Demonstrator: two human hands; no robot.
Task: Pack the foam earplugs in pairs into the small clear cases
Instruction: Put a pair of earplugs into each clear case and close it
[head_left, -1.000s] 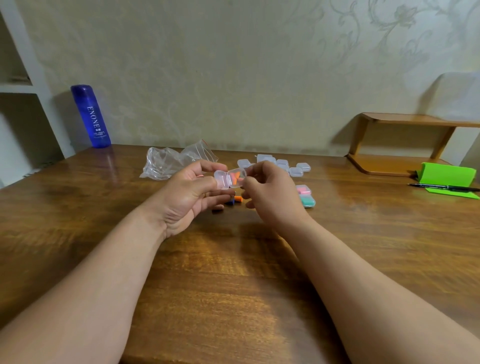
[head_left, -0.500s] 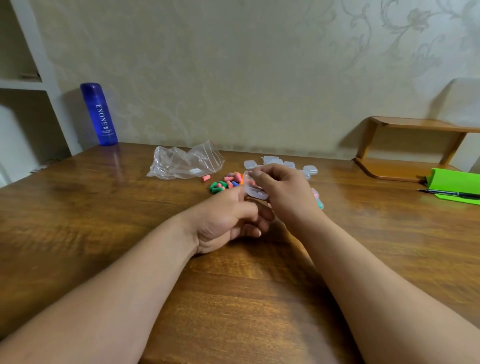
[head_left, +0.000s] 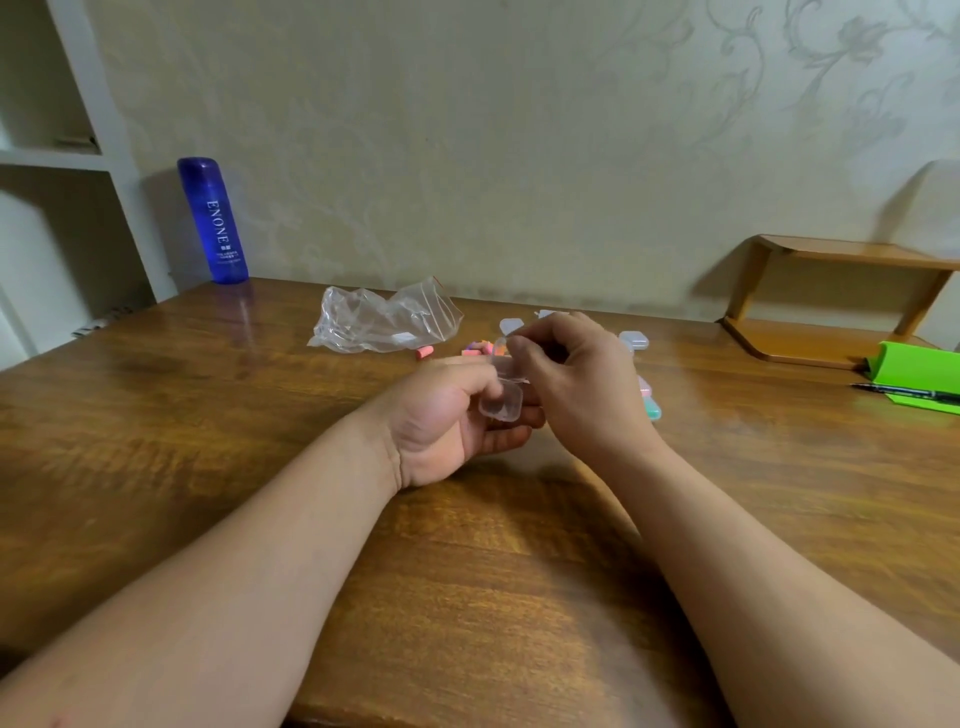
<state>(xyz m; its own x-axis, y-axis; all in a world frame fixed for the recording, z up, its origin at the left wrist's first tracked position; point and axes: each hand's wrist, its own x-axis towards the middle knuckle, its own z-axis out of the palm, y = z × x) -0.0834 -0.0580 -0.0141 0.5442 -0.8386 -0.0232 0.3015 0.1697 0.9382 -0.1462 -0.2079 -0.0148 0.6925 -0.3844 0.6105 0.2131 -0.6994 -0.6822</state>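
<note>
Head view: low over the desk (head_left: 260, 415), the left hand (head_left: 447, 415) grips an open clear case (head_left: 501, 405), and the right hand (head_left: 576, 384) pinches its raised lid (head_left: 501, 361). Just beyond lie loose earplugs (head_left: 425, 353), then a bag (head_left: 384, 322), spare cases (head_left: 634, 340) and a bottle (head_left: 213, 221) by the wall (head_left: 519, 156).

The left hand (head_left: 441, 421), raised with its back to the camera a second ago, is now lower and nearer, turned so its palm side shows. The clear case (head_left: 501, 402), then held open sideways between both hands, now sits lower. One half lies on the left fingers and the other stands up, pinched by the right hand (head_left: 571, 379). The loose earplugs (head_left: 475, 351), then mostly hidden behind the hands, now show just beyond them.
</note>
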